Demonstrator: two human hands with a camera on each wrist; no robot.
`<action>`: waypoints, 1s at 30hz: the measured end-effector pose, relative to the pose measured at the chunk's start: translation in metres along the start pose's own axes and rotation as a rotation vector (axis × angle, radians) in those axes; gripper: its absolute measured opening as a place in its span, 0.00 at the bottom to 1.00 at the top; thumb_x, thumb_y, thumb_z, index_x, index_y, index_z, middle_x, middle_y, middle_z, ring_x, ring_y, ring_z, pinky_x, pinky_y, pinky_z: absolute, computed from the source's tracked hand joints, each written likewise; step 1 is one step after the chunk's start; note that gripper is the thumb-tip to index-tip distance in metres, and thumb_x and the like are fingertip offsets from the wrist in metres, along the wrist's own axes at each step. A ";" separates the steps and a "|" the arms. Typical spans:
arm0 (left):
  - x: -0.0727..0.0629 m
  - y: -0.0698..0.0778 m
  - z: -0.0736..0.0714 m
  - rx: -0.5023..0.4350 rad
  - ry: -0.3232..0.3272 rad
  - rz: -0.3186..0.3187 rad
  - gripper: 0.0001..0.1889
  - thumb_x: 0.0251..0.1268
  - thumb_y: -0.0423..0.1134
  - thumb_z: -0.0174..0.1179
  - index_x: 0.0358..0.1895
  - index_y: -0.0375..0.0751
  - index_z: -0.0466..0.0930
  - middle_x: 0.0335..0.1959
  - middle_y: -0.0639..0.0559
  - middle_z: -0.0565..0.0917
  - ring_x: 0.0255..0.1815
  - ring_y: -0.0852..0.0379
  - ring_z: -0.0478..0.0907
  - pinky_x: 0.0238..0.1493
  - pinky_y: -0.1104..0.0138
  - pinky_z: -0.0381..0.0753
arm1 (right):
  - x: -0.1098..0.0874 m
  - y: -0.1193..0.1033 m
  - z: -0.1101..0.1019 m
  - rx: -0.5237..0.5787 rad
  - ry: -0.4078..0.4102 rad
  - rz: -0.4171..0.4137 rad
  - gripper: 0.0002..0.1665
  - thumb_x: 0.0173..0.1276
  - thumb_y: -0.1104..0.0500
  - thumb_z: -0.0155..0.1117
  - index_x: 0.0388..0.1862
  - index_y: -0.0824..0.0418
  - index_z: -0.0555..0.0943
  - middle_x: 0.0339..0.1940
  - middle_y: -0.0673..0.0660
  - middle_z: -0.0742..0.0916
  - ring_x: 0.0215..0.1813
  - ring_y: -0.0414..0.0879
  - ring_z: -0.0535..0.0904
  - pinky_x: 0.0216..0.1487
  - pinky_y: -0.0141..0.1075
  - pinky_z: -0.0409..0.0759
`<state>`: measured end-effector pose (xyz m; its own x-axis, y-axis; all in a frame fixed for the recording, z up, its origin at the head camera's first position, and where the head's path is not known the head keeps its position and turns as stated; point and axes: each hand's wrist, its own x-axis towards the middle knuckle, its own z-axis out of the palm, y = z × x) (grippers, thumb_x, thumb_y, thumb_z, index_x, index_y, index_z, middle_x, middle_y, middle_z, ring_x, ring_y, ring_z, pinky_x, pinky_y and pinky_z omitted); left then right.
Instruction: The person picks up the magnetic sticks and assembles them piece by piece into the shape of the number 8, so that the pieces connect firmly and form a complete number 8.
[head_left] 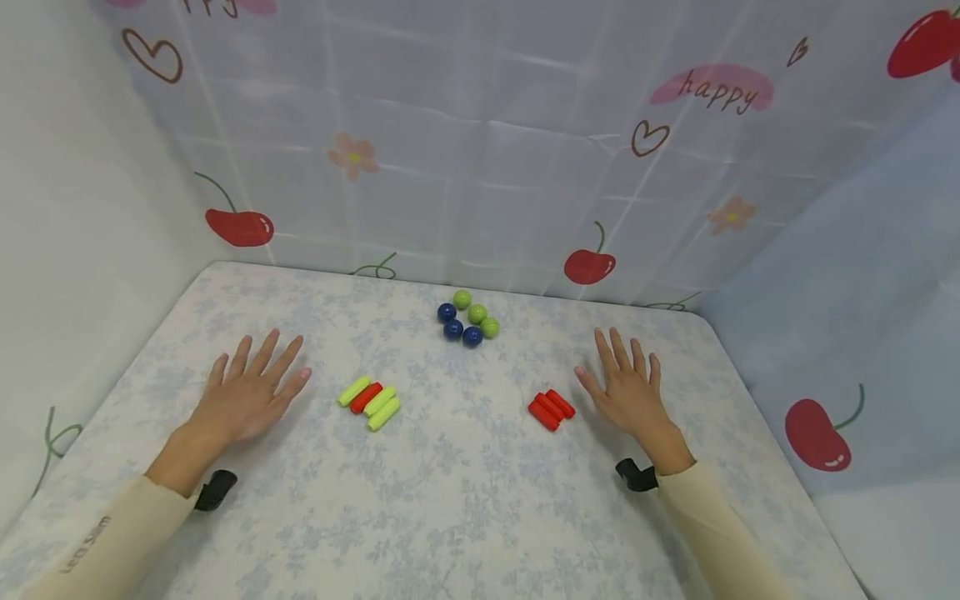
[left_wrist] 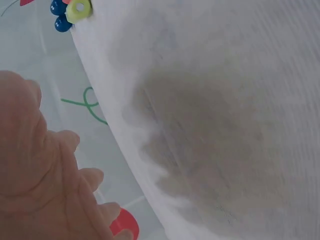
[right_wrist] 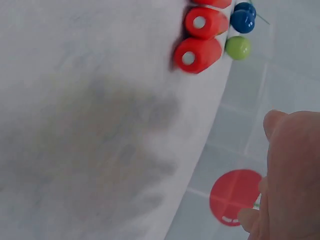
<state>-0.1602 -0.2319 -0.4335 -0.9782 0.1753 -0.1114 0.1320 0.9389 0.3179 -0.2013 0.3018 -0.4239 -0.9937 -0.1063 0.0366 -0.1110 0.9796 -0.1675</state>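
Observation:
My left hand (head_left: 246,396) is spread palm down over the left of the table, fingers straight, holding nothing. Just right of it lie three yellow tubes (head_left: 384,414) and one red tube (head_left: 367,398), side by side in a slanted row. On the right, my right hand (head_left: 626,392) is also spread with its fingers extended and nothing in it. Left of that hand, three red tubes (head_left: 551,410) sit together; the right wrist view shows pale round ends on these red tubes (right_wrist: 199,55). Each hand casts a shadow on the cloth.
Toward the back middle, three green balls (head_left: 477,314) and three dark blue balls (head_left: 453,330) form a loose ring. A pale floral cloth (head_left: 450,500) covers the table. Behind it hangs a white curtain (head_left: 465,192) with cherry prints, and pale walls stand at both sides.

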 end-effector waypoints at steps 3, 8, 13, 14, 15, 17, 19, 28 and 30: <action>0.001 0.007 0.002 -0.035 -0.031 0.030 0.40 0.79 0.65 0.33 0.82 0.48 0.39 0.81 0.32 0.40 0.78 0.23 0.32 0.70 0.29 0.33 | 0.006 -0.010 0.002 0.014 -0.005 -0.020 0.49 0.77 0.34 0.47 0.84 0.52 0.42 0.84 0.64 0.50 0.81 0.71 0.39 0.74 0.68 0.30; 0.000 0.018 0.007 -0.104 -0.045 0.081 0.38 0.80 0.63 0.35 0.82 0.47 0.42 0.81 0.31 0.43 0.78 0.21 0.35 0.69 0.28 0.36 | 0.013 -0.028 0.008 0.032 -0.010 -0.041 0.48 0.76 0.36 0.49 0.84 0.53 0.44 0.83 0.64 0.51 0.81 0.70 0.40 0.74 0.67 0.33; -0.002 0.026 0.013 -0.166 -0.039 0.115 0.36 0.81 0.60 0.36 0.82 0.47 0.44 0.81 0.31 0.45 0.78 0.21 0.37 0.68 0.28 0.38 | 0.017 -0.047 0.013 0.059 -0.033 -0.052 0.46 0.78 0.36 0.46 0.84 0.53 0.45 0.84 0.63 0.51 0.81 0.69 0.40 0.75 0.66 0.33; -0.002 0.027 0.013 -0.177 -0.037 0.120 0.35 0.81 0.60 0.36 0.82 0.46 0.45 0.81 0.30 0.45 0.78 0.21 0.37 0.68 0.27 0.38 | 0.018 -0.051 0.014 0.072 -0.037 -0.057 0.45 0.78 0.36 0.46 0.84 0.53 0.46 0.84 0.63 0.51 0.81 0.68 0.40 0.75 0.66 0.33; -0.002 0.027 0.014 -0.186 -0.037 0.125 0.35 0.81 0.59 0.36 0.82 0.46 0.45 0.81 0.30 0.45 0.78 0.21 0.37 0.68 0.27 0.39 | 0.019 -0.055 0.014 0.078 -0.042 -0.061 0.45 0.78 0.35 0.46 0.84 0.52 0.46 0.84 0.63 0.50 0.81 0.68 0.40 0.75 0.66 0.33; -0.001 0.029 0.015 -0.205 -0.037 0.132 0.35 0.81 0.59 0.36 0.82 0.46 0.45 0.81 0.31 0.46 0.78 0.22 0.38 0.68 0.27 0.39 | 0.021 -0.063 0.015 0.091 -0.044 -0.072 0.45 0.78 0.35 0.45 0.84 0.52 0.47 0.84 0.62 0.50 0.82 0.67 0.39 0.75 0.65 0.33; 0.000 0.030 0.015 -0.232 -0.040 0.139 0.35 0.81 0.58 0.38 0.82 0.46 0.45 0.81 0.31 0.46 0.78 0.22 0.37 0.68 0.27 0.39 | 0.024 -0.070 0.016 0.097 -0.046 -0.085 0.44 0.78 0.34 0.44 0.84 0.51 0.47 0.84 0.61 0.50 0.82 0.67 0.40 0.75 0.65 0.33; 0.006 0.035 0.015 -0.331 -0.035 0.197 0.35 0.81 0.55 0.43 0.82 0.46 0.46 0.80 0.33 0.53 0.77 0.25 0.46 0.67 0.29 0.45 | 0.035 -0.094 0.019 0.092 -0.088 -0.126 0.42 0.79 0.33 0.41 0.83 0.49 0.50 0.84 0.60 0.51 0.82 0.66 0.41 0.75 0.66 0.35; 0.007 0.035 0.016 -0.366 -0.027 0.213 0.35 0.80 0.54 0.47 0.81 0.45 0.48 0.78 0.34 0.57 0.75 0.26 0.52 0.65 0.29 0.50 | 0.037 -0.098 0.020 0.099 -0.091 -0.136 0.41 0.79 0.34 0.41 0.83 0.49 0.52 0.84 0.60 0.52 0.82 0.67 0.42 0.75 0.66 0.37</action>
<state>-0.1598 -0.1934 -0.4380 -0.9303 0.3657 -0.0300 0.2600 0.7146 0.6494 -0.2279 0.1979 -0.4262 -0.9663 -0.2564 -0.0230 -0.2416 0.9340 -0.2632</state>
